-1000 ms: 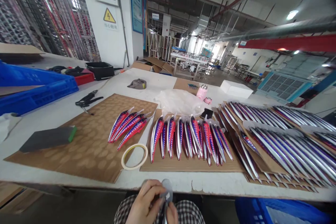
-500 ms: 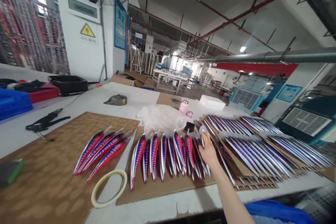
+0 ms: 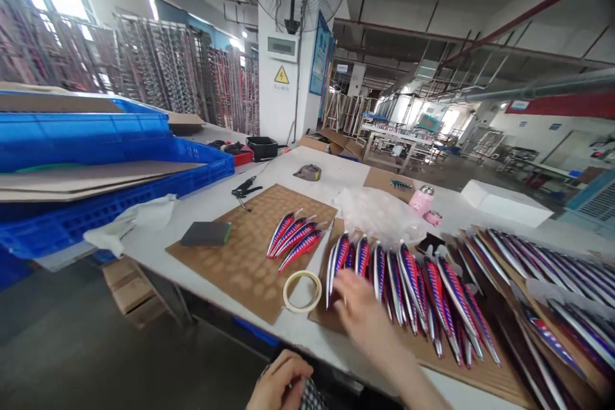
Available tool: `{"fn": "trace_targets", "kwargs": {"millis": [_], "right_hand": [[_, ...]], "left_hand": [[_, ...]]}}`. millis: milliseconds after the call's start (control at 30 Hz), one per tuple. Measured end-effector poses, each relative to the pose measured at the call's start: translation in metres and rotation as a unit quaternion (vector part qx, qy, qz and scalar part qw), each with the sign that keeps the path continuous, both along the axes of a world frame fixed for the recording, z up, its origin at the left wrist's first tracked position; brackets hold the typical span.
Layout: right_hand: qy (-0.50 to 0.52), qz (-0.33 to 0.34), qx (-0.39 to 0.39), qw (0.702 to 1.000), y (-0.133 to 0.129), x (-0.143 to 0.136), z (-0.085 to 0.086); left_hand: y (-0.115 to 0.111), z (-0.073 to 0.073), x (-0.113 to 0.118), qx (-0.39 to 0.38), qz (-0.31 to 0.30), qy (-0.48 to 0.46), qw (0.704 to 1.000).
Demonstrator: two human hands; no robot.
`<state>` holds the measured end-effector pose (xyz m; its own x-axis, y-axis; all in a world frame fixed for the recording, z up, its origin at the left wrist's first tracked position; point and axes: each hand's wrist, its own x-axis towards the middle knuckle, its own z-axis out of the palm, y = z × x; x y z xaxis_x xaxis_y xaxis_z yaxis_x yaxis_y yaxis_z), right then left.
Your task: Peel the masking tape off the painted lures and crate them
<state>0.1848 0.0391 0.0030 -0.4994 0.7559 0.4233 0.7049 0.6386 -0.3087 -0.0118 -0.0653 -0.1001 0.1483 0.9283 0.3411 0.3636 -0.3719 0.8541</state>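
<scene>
Several red, purple and silver fish-shaped lures (image 3: 408,275) lie in a row on cardboard. My right hand (image 3: 358,307) is over the left end of this row, its fingers bent at a striped lure; blur hides whether it grips one. Low at the bottom centre, my left hand (image 3: 283,381) has curled fingers beside a checked cloth (image 3: 311,395); what they hold, if anything, is hidden. A smaller group of lures (image 3: 295,237) rests on the spotted brown board (image 3: 240,256). A cream tape roll (image 3: 287,291) lies between the two groups.
Blue crates (image 3: 202,176) stand at the left. Black pliers (image 3: 246,188), a dark block (image 3: 206,234) and a grey tape measure (image 3: 309,172) lie on the white table (image 3: 346,163). Behind the row are a plastic bag (image 3: 379,211) and pink bottle (image 3: 421,200). More silver lures (image 3: 538,256) fill the right.
The view has swung left, bringing the blue crates in. My right hand has moved from the row's right end to its left end. My left hand has come into view at the bottom.
</scene>
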Motion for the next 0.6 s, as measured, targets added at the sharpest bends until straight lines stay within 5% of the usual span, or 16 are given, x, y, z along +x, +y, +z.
{"fn": "trace_targets", "kwargs": {"millis": [100, 200, 367, 467, 600], "right_hand": [[-0.060, 0.043, -0.047, 0.996, -0.014, -0.070, -0.033], [-0.077, 0.019, -0.054, 0.995, -0.009, -0.094, -0.051], [0.010, 0.019, -0.131, 0.991, -0.030, -0.078, -0.035], [0.099, 0.035, -0.199, 0.974, -0.058, -0.064, -0.024], [0.155, 0.049, -0.208, 0.965, -0.083, -0.046, -0.033]], "left_hand": [[0.001, 0.016, -0.006, 0.034, 0.005, 0.006, 0.999], [-0.001, 0.029, -0.018, 0.061, 0.055, 0.001, 0.997], [0.000, 0.045, -0.033, 0.073, 0.193, -0.017, 0.978], [0.005, 0.056, -0.028, 0.066, 0.176, -0.017, 0.982], [0.010, 0.072, -0.010, 0.062, 0.113, -0.025, 0.991]]}}
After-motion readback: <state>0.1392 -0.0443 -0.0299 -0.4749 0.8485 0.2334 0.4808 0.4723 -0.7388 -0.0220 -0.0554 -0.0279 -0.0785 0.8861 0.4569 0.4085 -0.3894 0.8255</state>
